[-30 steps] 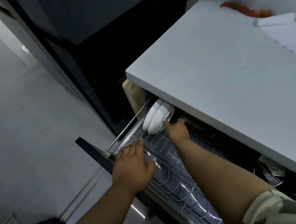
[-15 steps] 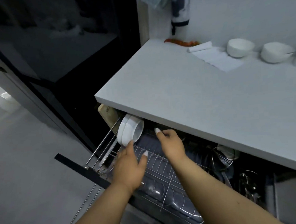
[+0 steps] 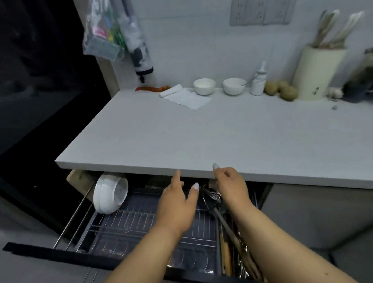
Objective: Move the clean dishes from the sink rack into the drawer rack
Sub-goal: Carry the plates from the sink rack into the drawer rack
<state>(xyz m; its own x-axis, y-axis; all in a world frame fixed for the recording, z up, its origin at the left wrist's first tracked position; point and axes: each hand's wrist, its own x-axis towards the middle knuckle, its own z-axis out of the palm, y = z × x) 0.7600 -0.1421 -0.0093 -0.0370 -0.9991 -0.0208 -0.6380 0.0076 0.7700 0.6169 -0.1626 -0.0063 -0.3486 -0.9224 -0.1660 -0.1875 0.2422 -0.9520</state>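
Now two hands, left (image 3: pixel 178 205) and right (image 3: pixel 230 185), loose, empty; two bowls (image 3: pixel 110 193) racked.

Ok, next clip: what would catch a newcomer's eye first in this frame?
Two bare hands, the left hand and the right hand, both empty, reach over the pulled-out drawer rack just under the counter edge. At the rack's far left corner, white bowls stand on edge, nested. Two more white bowls sit at the back of the counter.

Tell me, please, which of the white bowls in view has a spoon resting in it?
The right-hand bowl on the counter, beside the small white bottle; a thin handle pokes out of it. The left counter bowl and the drawer rack's bowls have none.
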